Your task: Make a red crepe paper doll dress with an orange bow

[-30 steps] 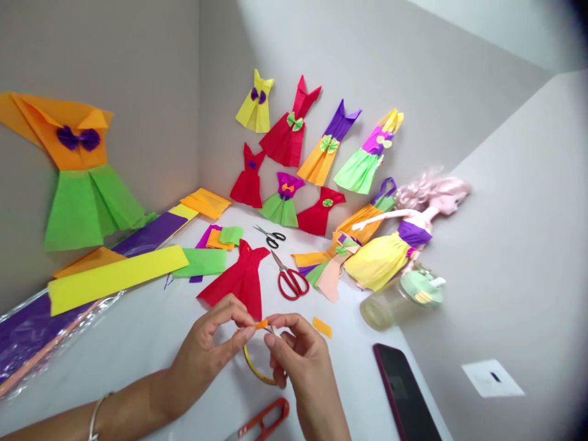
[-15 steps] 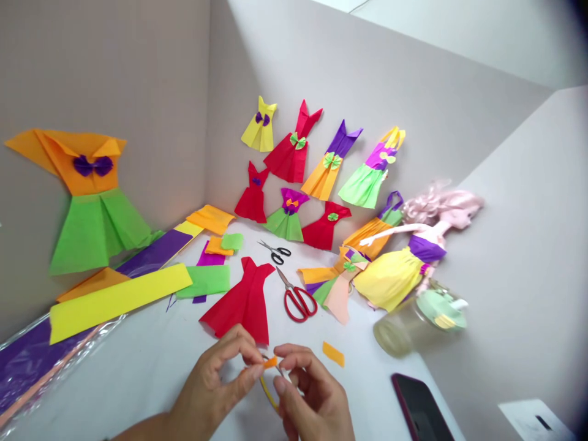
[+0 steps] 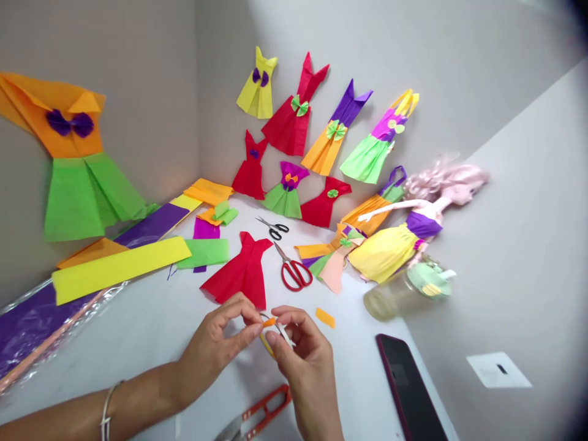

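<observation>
Both hands meet over the white table, just in front of a red paper dress. Between the thumb and fingers of my left hand is pinched one end of a small orange strip. My right hand is closed at the strip's other end, its fingertips also around a thin white piece. A thin yellow curved piece hangs between the hands. What it is, I cannot make out.
Red-handled scissors and small black scissors lie behind. Orange snips lie near the front. A phone, a jar and a doll are at right. Yellow paper lies left. Paper dresses hang on the wall.
The view has tilted downward, so the dresses and tools sit higher and the orange snips have come into view. Both hands keep their pinch on the orange strip.
</observation>
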A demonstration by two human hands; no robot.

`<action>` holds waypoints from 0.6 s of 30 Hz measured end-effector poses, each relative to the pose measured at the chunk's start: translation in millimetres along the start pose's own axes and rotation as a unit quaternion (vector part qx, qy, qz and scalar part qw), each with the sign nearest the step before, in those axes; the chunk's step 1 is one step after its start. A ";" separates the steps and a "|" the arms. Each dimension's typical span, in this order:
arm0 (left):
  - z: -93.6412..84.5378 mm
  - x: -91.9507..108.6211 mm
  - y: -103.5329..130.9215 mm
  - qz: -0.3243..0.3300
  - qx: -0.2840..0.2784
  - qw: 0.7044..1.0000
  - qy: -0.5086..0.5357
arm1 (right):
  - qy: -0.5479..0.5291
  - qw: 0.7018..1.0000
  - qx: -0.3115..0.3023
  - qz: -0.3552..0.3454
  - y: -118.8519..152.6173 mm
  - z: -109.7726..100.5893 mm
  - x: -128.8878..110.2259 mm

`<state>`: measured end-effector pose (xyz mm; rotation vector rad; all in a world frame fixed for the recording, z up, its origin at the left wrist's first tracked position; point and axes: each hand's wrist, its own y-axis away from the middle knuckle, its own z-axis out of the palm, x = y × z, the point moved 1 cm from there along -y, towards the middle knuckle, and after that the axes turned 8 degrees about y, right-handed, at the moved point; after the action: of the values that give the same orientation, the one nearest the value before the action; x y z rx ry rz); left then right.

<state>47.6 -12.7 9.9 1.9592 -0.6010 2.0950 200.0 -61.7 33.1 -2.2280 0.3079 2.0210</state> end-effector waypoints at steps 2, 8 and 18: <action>0.2 0.3 -0.2 -0.002 0.000 1.000 0.001 | -0.005 1.000 -0.005 -0.001 0.5 0.7 -1.5; 0.9 -1.2 0.2 -0.009 -0.005 1.000 -0.003 | -0.017 1.000 -0.001 -0.004 1.4 3.0 -1.6; 1.2 0.6 1.0 -0.005 -0.015 1.000 -0.010 | 0.013 0.999 0.021 -0.042 1.2 4.4 -2.6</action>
<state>48.2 -14.2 10.3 1.9652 -0.6232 2.0502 195.2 -61.8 35.3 -2.2044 0.2532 1.9276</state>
